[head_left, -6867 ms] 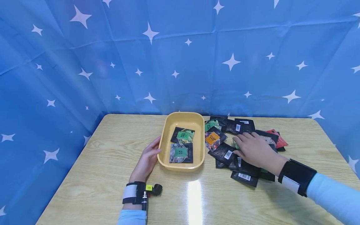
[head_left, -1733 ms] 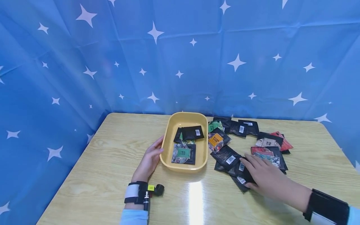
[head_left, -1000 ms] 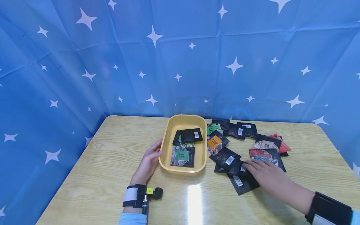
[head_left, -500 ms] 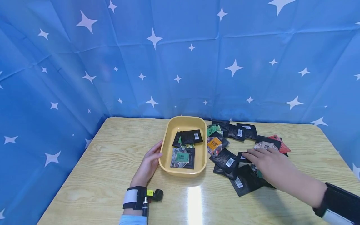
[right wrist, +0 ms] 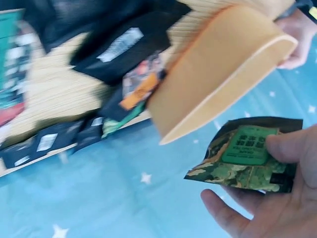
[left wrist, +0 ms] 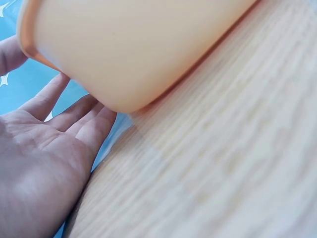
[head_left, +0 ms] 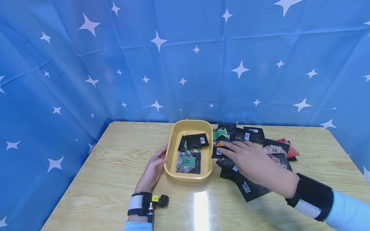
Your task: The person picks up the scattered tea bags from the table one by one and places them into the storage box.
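Observation:
My right hand is just right of the yellow tray, above the pile. It pinches a flat black sachet between thumb and fingers. In the right wrist view, that sachet shows a green label and leafy print, with the thumb on its face. My left hand rests against the left side of the yellow tray; in the left wrist view its fingers touch the outer wall. Inside lie several sachets, one black with a barcode and one with a green label.
Right of the tray, loose black sachets overlap, partly hidden under my right hand and forearm. A red sachet lies at the pile's far right. Behind the wooden table hangs a blue star-patterned curtain.
My right hand has moved left from the pile to the tray's right edge, carrying a sachet. Earlier, a black barcoded sachet was added in the tray. My left hand stays at the tray.

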`<state>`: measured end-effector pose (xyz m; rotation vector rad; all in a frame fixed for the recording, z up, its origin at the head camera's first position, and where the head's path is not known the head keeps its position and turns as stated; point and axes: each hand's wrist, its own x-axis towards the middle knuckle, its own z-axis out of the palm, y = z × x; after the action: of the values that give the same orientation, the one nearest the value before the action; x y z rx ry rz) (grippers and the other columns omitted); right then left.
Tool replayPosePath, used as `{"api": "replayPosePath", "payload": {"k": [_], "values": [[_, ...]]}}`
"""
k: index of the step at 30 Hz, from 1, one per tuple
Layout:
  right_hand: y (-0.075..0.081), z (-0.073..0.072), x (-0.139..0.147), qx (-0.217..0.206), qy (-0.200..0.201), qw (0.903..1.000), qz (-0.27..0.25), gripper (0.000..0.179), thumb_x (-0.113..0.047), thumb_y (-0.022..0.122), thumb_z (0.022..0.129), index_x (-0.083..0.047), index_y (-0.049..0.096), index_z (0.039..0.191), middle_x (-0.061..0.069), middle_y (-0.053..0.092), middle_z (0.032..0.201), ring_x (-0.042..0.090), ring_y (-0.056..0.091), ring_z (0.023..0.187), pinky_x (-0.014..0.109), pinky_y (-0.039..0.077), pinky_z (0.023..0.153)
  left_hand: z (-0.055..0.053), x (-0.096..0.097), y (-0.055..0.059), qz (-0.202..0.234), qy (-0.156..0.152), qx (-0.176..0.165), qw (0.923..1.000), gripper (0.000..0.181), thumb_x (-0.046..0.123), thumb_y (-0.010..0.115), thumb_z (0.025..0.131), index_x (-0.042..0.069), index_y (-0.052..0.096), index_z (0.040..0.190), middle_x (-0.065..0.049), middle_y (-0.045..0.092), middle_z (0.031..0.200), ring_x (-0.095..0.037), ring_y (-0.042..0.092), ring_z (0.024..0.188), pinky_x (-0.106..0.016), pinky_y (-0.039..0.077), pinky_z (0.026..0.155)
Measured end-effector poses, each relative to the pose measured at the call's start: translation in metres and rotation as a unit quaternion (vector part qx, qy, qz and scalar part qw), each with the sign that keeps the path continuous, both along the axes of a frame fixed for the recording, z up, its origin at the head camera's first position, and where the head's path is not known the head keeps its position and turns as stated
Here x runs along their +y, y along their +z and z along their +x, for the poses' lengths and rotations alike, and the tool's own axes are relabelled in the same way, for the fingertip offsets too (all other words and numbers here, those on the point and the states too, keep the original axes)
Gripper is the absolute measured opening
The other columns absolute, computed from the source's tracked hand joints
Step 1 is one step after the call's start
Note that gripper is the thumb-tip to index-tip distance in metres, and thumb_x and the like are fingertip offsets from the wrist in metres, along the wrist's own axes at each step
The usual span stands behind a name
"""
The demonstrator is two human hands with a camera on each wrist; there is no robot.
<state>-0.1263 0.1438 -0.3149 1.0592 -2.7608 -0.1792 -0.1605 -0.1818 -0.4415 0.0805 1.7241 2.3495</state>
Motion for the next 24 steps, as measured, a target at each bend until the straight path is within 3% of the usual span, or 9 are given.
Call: {"api": "replayPosePath", "payload": {"k": [5,11,19,24], "values": [[-0.008,-0.007,-0.028,0.002,0.040,0.9988,-0.029,0.046,-0.010,0.061,0.085,-0.018,0.057,0.130,0.008,0.066,0.127,0.027,0.058,0.115,0.048,0.055,0.092,0.000,-0.001,-0.001,-0.012,0.003,-0.003,0.9999,0.063,0.005,0.045,0.089,0.003,0.024,0.148,-0.017,0.022,0.157,-0.024,0.027,0.139,-0.007,0.041,0.096],[-0.023,-0.011,-0.061,0.001,0.075,0.9965,-0.036,0.045,-0.009,0.063,0.083,-0.017,0.060,0.127,0.006,0.070,0.121,0.024,0.061,0.110,0.043,0.056,0.089,0.000,0.000,0.001,-0.017,0.007,-0.003,0.9998,0.063,0.005,0.045,0.088,0.003,0.025,0.148,-0.018,0.024,0.156,-0.024,0.029,0.138,-0.007,0.041,0.097],[-0.040,-0.012,-0.088,-0.064,0.062,0.9960,-0.002,0.046,-0.014,0.057,0.088,-0.016,0.053,0.134,0.009,0.063,0.131,0.026,0.058,0.114,0.046,0.054,0.091,0.001,0.001,0.001,-0.007,0.004,0.001,1.0000,0.062,0.003,0.043,0.089,0.001,0.024,0.148,-0.019,0.022,0.157,-0.026,0.027,0.139,-0.007,0.041,0.097],[-0.046,-0.012,-0.095,-0.064,0.061,0.9958,0.021,0.044,-0.019,0.057,0.089,-0.017,0.055,0.133,0.008,0.064,0.129,0.026,0.058,0.114,0.044,0.055,0.087,0.000,0.001,0.001,-0.006,0.005,-0.005,1.0000,0.062,0.004,0.043,0.089,0.001,0.024,0.148,-0.019,0.022,0.157,-0.026,0.028,0.139,-0.007,0.042,0.096]]}}
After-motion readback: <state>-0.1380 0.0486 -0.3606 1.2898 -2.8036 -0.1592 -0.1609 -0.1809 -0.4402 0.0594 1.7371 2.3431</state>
